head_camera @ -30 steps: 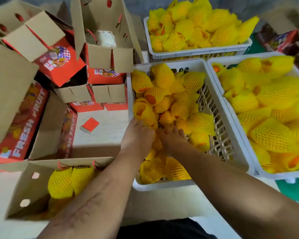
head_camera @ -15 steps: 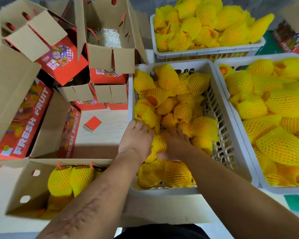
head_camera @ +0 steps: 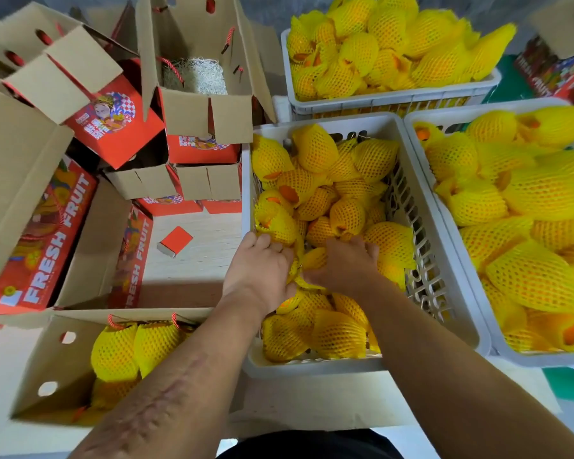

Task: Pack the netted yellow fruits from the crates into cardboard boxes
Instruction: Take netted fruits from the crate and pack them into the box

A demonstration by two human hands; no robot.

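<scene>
The netted fruits (head_camera: 325, 193) lie heaped in the middle crate (head_camera: 408, 154), each in a yellow foam net, with orange skin showing at some open ends. Both hands are down in this pile. The left hand (head_camera: 259, 270) reaches in over the crate's left rim, fingers curled into the nets, and the right hand (head_camera: 342, 263) is just beside it, fingers bent down among the fruits. Between the two hands sits one fruit (head_camera: 314, 258) that they both close on (how much of it each holds is hidden by the fingers).

Two more crates stand touching this one: the far crate (head_camera: 395, 101) behind it and the right crate (head_camera: 471, 293) alongside, both piled high with the same netted fruits.

To the left of the middle crate, near the person, an open box (head_camera: 40, 369) holds packed fruits (head_camera: 133, 349) standing side by side. Beyond it lies an open red box (head_camera: 43, 246) printed FRESH FRUIT, and a small red piece (head_camera: 176, 240) rests on the pale floor. Further back, several more red and brown boxes (head_camera: 113, 114) are stacked with flaps up; one tall box (head_camera: 199, 61) has pale shredded padding (head_camera: 203, 76) inside.
</scene>
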